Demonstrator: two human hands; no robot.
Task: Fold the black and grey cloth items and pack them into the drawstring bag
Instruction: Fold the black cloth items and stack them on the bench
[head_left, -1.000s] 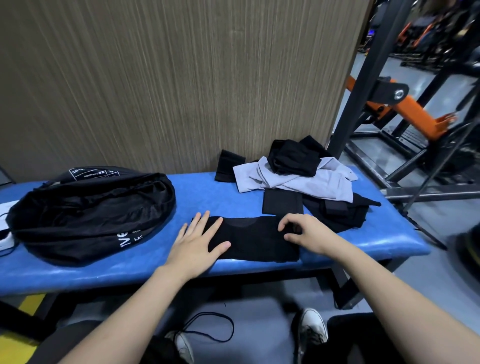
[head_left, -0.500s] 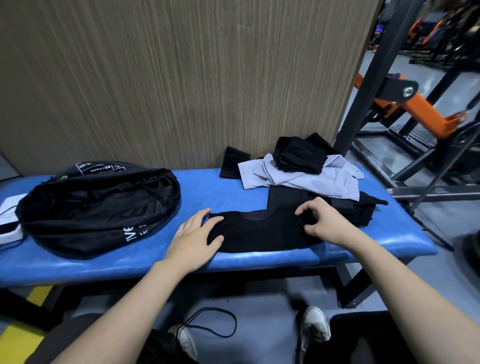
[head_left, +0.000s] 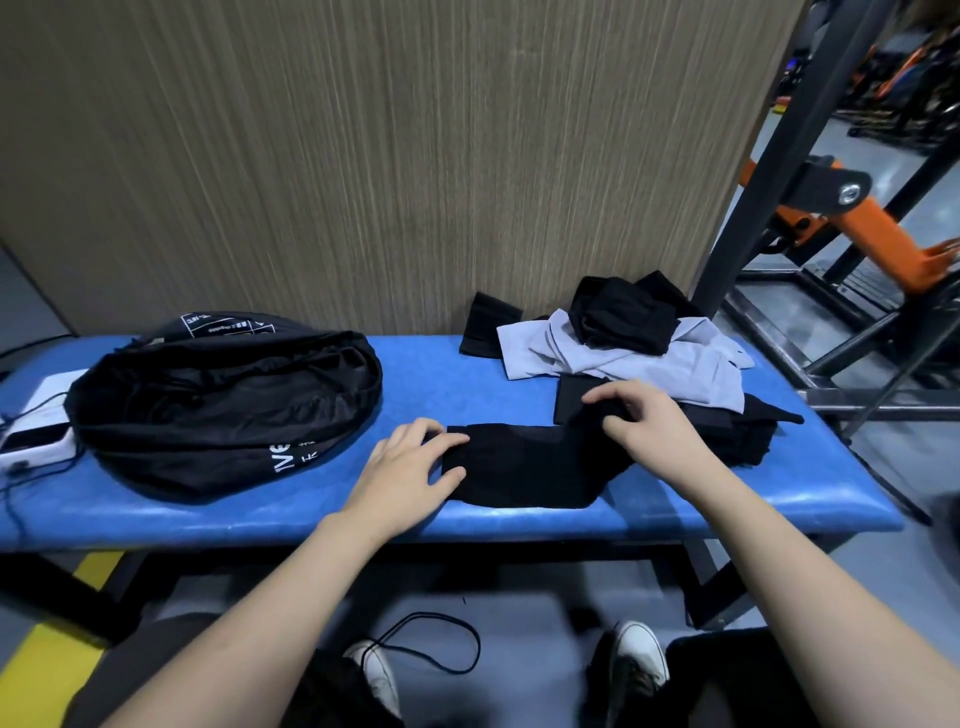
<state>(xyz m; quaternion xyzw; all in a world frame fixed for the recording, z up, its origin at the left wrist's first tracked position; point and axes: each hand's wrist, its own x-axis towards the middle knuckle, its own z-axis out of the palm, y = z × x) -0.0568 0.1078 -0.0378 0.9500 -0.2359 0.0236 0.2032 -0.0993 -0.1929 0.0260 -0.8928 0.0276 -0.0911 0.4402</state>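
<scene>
On bench: mid-fold, black cloth.
Left hand flat, pinning one end; right hand pinches the other end to fold.

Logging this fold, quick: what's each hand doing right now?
Left hand: open, fingers resting on the black cloth.
Right hand: pinching the cloth's right end.

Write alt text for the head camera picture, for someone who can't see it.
A person's left hand presses one end of a black cloth on a blue bench while the right hand pinches the other end. An open black drawstring bag lies to the left, and a pile of clothes behind.
</scene>
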